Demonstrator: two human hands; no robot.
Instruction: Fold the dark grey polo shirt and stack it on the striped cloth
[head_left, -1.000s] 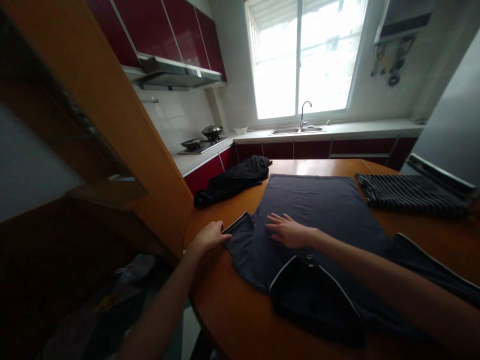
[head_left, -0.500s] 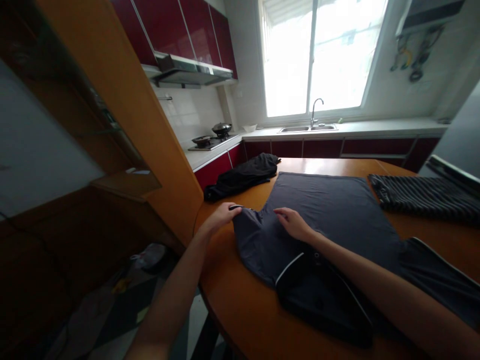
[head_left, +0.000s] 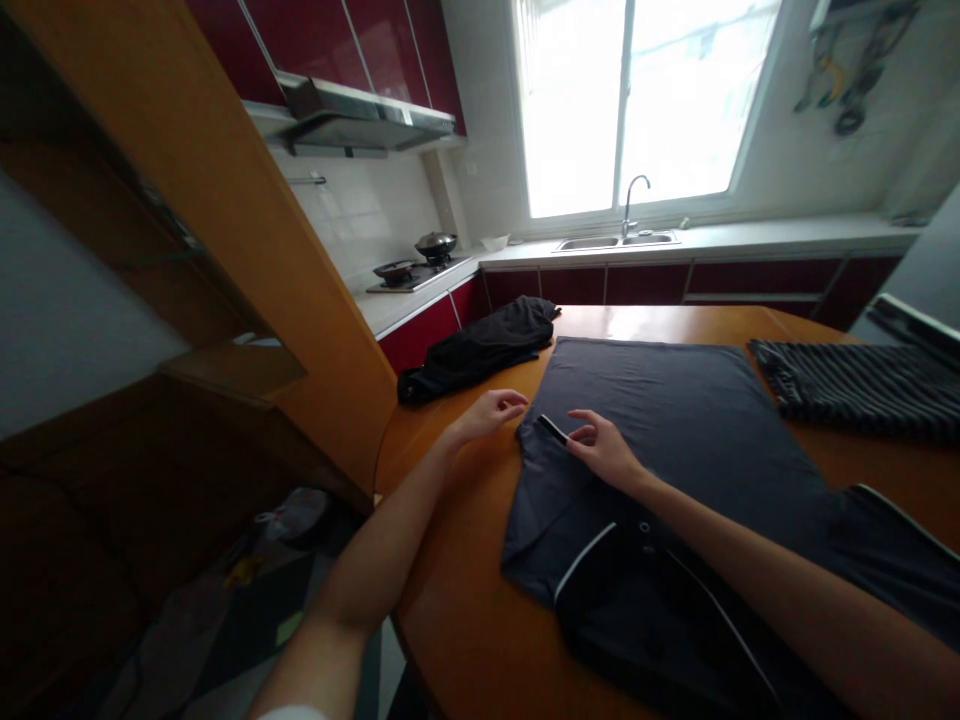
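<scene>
A dark grey polo shirt [head_left: 660,430] with white trim lies flat on the orange wooden table [head_left: 465,600], collar toward me. Its left sleeve [head_left: 544,455] is folded in over the body, the white-edged cuff showing. My right hand [head_left: 604,450] rests on that folded sleeve, fingers curled at the cuff edge. My left hand [head_left: 487,412] hovers just left of the shirt's edge, fingers loosely bent and apart, holding nothing.
A crumpled black garment [head_left: 480,350] lies at the table's far left. A folded striped cloth [head_left: 855,385] sits at the right. A wooden partition [head_left: 247,230] stands to the left, with items on the floor below. Counter, stove and sink run under the window.
The left sleeve, spread outward a second ago, has been carried inward and laid over the shirt body. My left hand has let go of it and drawn back to the shirt's edge.
</scene>
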